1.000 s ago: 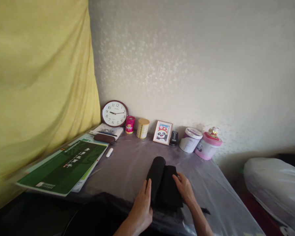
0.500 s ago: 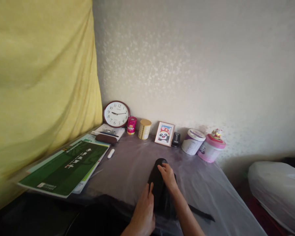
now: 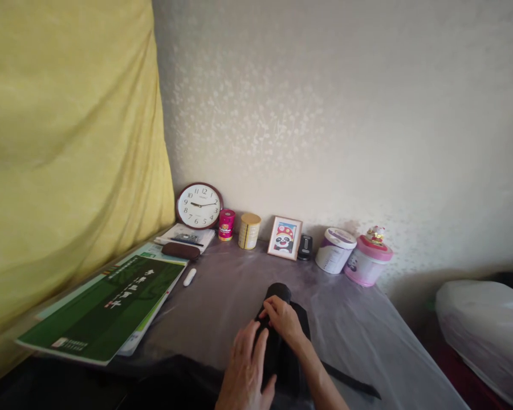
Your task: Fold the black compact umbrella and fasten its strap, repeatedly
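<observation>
Head view: left hand (image 3: 244,365) spread, right hand (image 3: 283,319) curled, grip unclear, on black roll (image 3: 273,352); picture frame (image 3: 285,238) at twelve, green book (image 3: 105,307) at nine.

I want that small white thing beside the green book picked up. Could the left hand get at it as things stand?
Probably yes: the left hand is at the black roll, and no object shows standing between it and the small white thing.
</observation>
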`<state>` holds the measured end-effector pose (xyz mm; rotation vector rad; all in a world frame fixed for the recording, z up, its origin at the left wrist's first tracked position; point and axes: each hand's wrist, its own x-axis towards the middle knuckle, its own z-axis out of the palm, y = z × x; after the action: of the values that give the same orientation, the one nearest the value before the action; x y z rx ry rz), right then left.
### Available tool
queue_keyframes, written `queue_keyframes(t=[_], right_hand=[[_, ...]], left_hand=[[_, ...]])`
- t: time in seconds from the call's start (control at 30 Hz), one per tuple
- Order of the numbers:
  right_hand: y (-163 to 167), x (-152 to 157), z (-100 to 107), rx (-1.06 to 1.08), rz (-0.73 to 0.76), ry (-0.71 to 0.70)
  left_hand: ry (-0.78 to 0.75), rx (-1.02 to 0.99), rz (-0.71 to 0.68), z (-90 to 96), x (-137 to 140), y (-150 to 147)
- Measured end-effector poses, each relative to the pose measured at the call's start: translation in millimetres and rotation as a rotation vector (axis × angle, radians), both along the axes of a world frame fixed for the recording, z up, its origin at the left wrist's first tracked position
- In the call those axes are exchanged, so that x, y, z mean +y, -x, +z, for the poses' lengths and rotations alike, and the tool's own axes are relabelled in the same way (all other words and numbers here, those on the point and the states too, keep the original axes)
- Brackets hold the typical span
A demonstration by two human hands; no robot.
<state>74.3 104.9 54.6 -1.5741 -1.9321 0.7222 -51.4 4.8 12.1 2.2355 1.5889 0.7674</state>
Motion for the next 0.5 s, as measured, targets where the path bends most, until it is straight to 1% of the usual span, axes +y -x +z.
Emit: queue_keyframes(t=[0.03, 0.07, 0.1, 0.17, 0.23, 0.37, 0.43, 0.5], right_hand=[[1, -2, 1, -0.018, 0.014, -0.022], [1, -5, 2, -0.03, 0.027, -0.04], [1, -8, 2, -0.033, 0.044, -0.053], [0, -15, 3, -0.019, 0.09, -0.073], [-4, -25, 3, -0.011, 0.136, -0.128], [-15, -39, -5, -0.019, 0.24, -0.337], [-22, -36, -13, -0.033, 0.31, -0.405], [-28, -26, -22, -0.065, 0.324, -0.432]], left_hand=[[0.055, 0.026, -0.053, 4.9, 1, -2], [0.104, 0.038, -0.077, 7.8, 3, -5], [0.152, 0.041, -0.091, 8.3, 4, -8], [0.213, 0.021, -0.091, 2.6, 8, -12], [0.225, -0.019, -0.064, -7.6, 11, -15], [0.235, -0.034, -0.05, -22.6, 14, -19], [0.262, -0.017, -0.063, -25.5, 16, -20], [0.292, -0.006, -0.062, -27.8, 17, -21]])
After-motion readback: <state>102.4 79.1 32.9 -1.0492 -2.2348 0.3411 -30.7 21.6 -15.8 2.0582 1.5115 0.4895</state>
